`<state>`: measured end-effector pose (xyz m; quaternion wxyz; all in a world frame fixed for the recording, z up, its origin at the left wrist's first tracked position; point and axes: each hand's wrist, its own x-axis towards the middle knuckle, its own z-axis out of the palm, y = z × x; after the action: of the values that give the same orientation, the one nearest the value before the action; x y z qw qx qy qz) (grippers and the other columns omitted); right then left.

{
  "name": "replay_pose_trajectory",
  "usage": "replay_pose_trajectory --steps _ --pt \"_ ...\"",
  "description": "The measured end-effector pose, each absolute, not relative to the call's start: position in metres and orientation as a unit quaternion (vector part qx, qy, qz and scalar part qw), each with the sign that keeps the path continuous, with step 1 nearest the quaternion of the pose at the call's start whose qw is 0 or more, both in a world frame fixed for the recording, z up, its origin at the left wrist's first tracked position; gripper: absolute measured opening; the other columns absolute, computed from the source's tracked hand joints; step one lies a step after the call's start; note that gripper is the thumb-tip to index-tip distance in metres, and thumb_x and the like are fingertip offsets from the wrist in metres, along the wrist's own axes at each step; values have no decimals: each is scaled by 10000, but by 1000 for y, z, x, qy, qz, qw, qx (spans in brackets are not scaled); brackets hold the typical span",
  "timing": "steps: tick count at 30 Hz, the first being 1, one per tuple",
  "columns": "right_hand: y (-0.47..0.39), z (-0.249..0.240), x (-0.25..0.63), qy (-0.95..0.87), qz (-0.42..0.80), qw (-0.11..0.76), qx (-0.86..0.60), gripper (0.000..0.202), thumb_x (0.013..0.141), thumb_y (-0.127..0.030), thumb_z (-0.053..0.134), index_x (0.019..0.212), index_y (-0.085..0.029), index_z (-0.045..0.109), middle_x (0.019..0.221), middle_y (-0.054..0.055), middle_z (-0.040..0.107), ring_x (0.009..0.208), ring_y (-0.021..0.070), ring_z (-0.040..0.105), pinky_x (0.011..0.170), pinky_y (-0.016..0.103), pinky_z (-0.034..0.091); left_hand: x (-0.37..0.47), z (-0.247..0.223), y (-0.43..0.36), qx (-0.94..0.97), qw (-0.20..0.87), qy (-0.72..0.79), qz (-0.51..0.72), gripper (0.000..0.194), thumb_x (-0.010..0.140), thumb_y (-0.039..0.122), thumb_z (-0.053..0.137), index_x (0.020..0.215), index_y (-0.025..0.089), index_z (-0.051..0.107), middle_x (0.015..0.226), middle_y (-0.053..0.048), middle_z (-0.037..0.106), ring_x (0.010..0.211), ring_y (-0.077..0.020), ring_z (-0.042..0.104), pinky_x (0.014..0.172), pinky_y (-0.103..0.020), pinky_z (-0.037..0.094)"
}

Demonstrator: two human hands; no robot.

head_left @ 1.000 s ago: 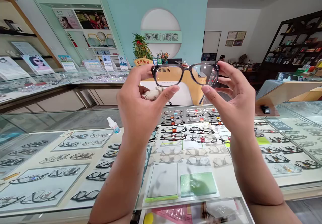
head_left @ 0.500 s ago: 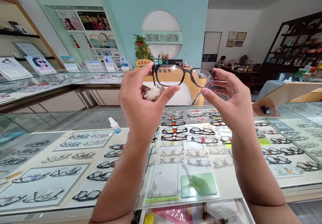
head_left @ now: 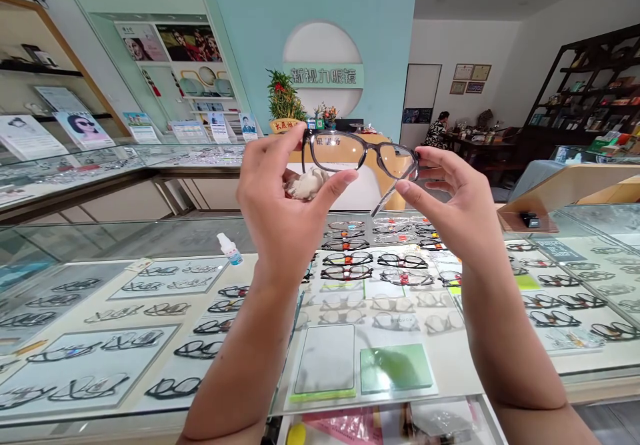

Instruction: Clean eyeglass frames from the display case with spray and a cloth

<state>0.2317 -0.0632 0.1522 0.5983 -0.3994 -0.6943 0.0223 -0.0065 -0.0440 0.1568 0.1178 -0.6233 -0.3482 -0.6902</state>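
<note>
A pair of dark-framed eyeglasses (head_left: 371, 146) is held up between my two hands, above the glass counter. My left hand (head_left: 280, 198) pinches the left end of the frame near the hinge, and a crumpled whitish cloth (head_left: 309, 183) sits in its palm, partly hidden by the thumb. On the other side, my right hand (head_left: 450, 195) grips the right end of the frame between thumb and fingers. That end tilts lower than the left one. A temple arm slants down below the right lens.
Rows of eyeglasses (head_left: 347, 258) lie inside the glass display counter (head_left: 250, 405). A small spray bottle (head_left: 229, 249) stands on the left, and a green pad (head_left: 396, 368) lies in front. Below is an open drawer (head_left: 487, 418). A person (head_left: 439, 130) sits far back right.
My right hand has moved slightly left and down, so the right side of the eyeglasses tips lower and turns. My left hand has hardly moved.
</note>
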Motion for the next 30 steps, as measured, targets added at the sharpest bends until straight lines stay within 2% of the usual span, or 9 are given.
replay_pose_trajectory --steps 10,16,20,25,30 --pt "-64 152 228 -688 10 599 -409 560 913 -549 834 1412 -320 723 1354 107 781 1165 325 762 1015 581 654 -11 157 -40 -630 120 -349 -683 701 790 697 923 1412 431 737 1310 -65 740 1083 -317 735 773 -497 642" --pt "-65 153 225 -676 -31 620 -397 562 914 -536 839 1413 -324 691 1378 104 745 1245 328 728 1058 566 639 -13 158 -40 -639 112 -351 -675 626 852 700 873 1398 427 736 1291 -59 763 1089 -308 748 774 -487 644" --pt "-66 154 221 -667 -70 635 -384 567 935 -525 829 1451 -372 651 1406 94 699 1270 333 704 1029 561 652 -15 156 -36 -655 81 -344 -668 612 868 673 876 1395 387 749 1281 -66 779 1125 -317 754 811 -484 659" --pt "-70 152 209 -644 -110 664 -365 559 965 -503 799 1486 -409 617 1433 101 646 1277 358 677 1022 615 650 -18 154 -35 -659 70 -353 -660 568 881 620 887 1377 369 767 1260 -67 803 1131 -306 773 804 -419 674" --pt "-73 148 201 -643 -132 660 -365 608 998 -484 743 1569 -422 545 1503 124 598 1350 401 632 1033 669 630 -21 159 -40 -664 42 -353 -658 569 860 560 923 1369 347 783 1284 -79 809 1120 -309 778 835 -427 684"
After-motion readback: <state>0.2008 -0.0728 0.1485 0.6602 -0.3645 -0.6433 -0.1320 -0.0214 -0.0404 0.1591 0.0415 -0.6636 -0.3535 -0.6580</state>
